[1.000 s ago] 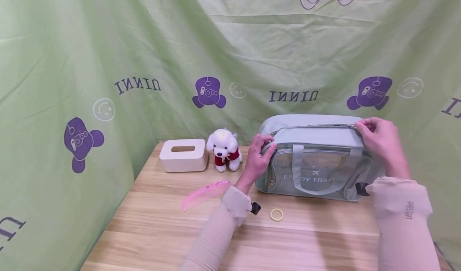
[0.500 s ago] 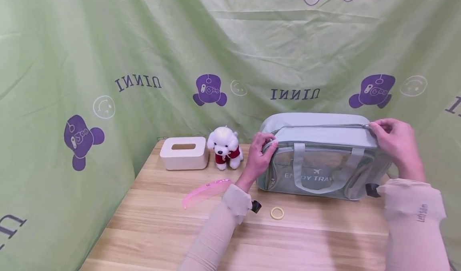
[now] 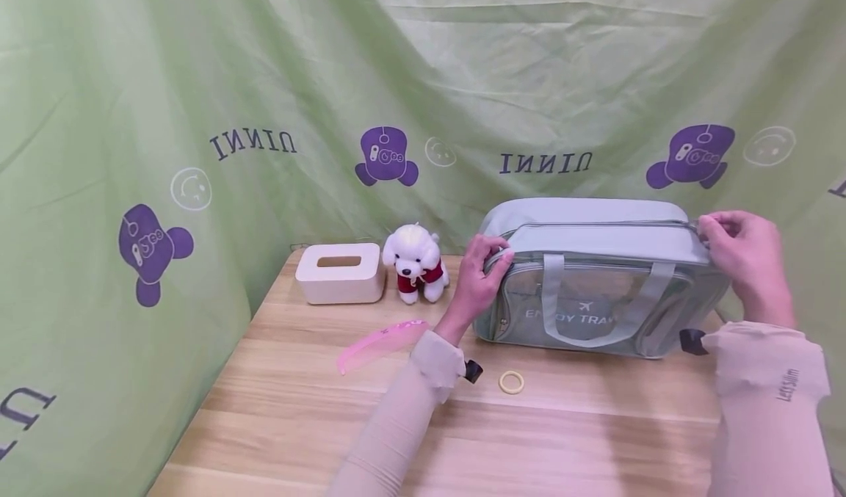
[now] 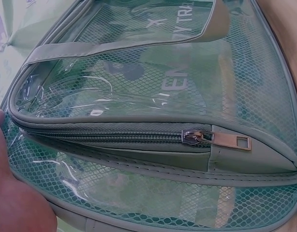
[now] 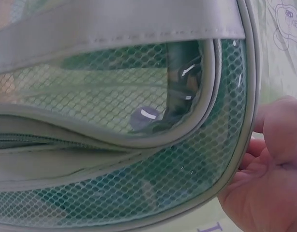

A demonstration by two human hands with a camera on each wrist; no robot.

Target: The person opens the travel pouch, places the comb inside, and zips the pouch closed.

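Observation:
A pale green travel bag (image 3: 598, 295) with clear mesh sides and two strap handles stands on the wooden table. My left hand (image 3: 479, 273) grips its upper left corner, thumb toward the front and fingers over the top. At the top right end my right hand (image 3: 747, 258) pinches the pull of the top zipper (image 3: 615, 224); the pull itself is hidden by the fingers. The left wrist view shows the front pocket's zipper pull (image 4: 230, 140) hanging untouched. In the right wrist view, the curled right fingers (image 5: 255, 159) lie behind the bag's edge.
A cream tissue box (image 3: 340, 280) and a white plush dog (image 3: 415, 262) in red sit at the back, left of the bag. A pink comb (image 3: 380, 344) lies beside the left forearm. Nearer lies a pale yellow ring (image 3: 511, 382). A green curtain (image 3: 317, 78) hangs behind the table.
My right hand has slid rightward along the bag's top with the zipper pull, from near the top right corner to the right end. The left hand keeps its grip on the left corner.

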